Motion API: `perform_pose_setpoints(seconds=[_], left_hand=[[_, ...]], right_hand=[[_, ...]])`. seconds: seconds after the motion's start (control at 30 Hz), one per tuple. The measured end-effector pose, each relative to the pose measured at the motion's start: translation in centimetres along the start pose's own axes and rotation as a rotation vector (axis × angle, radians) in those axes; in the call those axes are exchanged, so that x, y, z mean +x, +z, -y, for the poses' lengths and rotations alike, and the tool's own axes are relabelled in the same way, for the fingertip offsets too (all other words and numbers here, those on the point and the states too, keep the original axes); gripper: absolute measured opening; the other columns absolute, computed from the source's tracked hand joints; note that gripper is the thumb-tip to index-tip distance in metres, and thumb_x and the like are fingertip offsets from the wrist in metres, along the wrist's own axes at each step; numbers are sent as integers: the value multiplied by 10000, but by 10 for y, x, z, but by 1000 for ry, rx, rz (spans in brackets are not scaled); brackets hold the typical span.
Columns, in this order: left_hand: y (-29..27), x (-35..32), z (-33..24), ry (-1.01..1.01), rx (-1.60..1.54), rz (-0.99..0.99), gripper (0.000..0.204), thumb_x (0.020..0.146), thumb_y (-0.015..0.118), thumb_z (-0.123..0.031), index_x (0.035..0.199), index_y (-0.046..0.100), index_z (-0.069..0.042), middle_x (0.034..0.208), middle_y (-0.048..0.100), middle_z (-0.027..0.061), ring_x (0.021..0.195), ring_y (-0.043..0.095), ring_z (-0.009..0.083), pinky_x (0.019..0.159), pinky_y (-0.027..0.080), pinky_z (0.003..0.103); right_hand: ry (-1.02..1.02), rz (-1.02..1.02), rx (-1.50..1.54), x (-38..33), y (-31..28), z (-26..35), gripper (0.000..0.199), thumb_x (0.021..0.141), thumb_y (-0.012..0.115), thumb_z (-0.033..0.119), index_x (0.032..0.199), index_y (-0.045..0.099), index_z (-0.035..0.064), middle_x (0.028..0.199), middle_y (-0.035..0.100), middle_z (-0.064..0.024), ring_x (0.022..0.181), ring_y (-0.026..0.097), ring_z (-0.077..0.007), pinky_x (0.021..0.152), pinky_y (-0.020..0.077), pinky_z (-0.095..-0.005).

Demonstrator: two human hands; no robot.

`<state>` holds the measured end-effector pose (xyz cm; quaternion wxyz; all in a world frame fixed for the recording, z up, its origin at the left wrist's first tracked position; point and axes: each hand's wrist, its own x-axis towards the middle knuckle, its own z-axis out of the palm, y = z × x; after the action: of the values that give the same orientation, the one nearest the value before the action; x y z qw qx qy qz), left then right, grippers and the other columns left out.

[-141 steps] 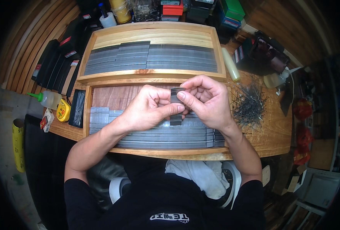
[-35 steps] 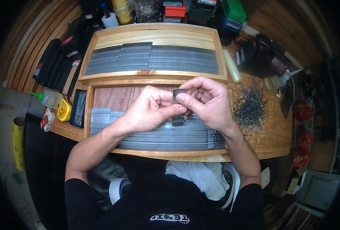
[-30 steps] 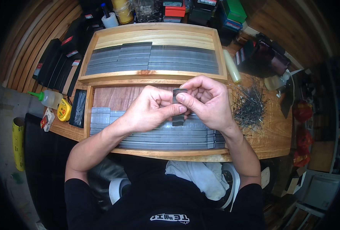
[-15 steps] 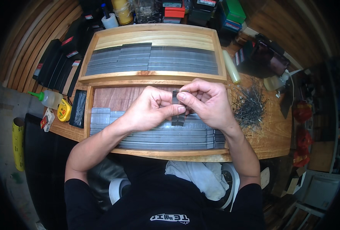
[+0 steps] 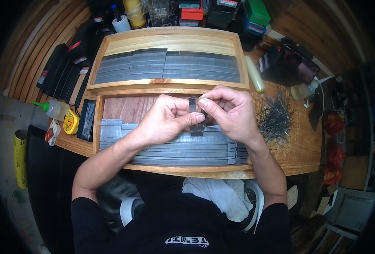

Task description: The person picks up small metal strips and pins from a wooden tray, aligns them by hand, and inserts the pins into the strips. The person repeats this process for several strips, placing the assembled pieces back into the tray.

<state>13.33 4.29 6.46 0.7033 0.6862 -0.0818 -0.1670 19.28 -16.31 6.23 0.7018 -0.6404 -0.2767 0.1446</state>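
Between my two hands are a few thin dark metal strips, held upright over the near wooden tray. My left hand grips them from the side, its thumb pressed across the front. On their upper right, my right hand pinches with thumb and forefinger; whether it has one strip or several is hidden. Below my hands, many grey metal strips lie in overlapping rows in the near tray. A bare reddish wood bottom shows behind them.
A second wooden tray with grey strips stands behind. To the right lies a heap of thin wires beside a pale tube. On the left are a yellow tape measure, a squeeze bottle and a black box.
The strips between my hands have shifted slightly upward and spread a little apart. My right hand has moved slightly up and to the right; my left stays almost in place.
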Motion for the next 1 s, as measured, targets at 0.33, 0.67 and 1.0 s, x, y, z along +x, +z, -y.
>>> perform_pose_setpoints(seconds=[0.33, 0.67, 1.0], left_hand=[[1, 4, -3, -105, -185, -66, 280, 1003, 719, -119, 1240, 703, 30, 1074, 785, 190, 1011, 778, 244, 853, 638, 331], [3, -1, -4, -138, -186, -77, 252, 1001, 727, -123, 1212, 726, 14, 1058, 791, 172, 977, 778, 217, 811, 628, 298], [6, 0, 6, 201, 171, -142, 187, 1003, 725, -113, 1137, 775, 6, 925, 799, 100, 832, 710, 97, 719, 574, 274]], right_hand=[[216, -210, -589, -41, -122, 106, 59, 910, 769, 9, 957, 776, -26, 837, 725, -20, 732, 632, -47, 675, 517, -211], [251, 71, -409, -2, -41, 58, 116, 934, 785, 97, 984, 794, -7, 783, 738, -18, 649, 613, -30, 564, 487, -200], [-92, -6, -261, 2, 9, 13, 98, 906, 788, 29, 994, 782, -15, 905, 729, -42, 802, 688, -83, 686, 551, -233]])
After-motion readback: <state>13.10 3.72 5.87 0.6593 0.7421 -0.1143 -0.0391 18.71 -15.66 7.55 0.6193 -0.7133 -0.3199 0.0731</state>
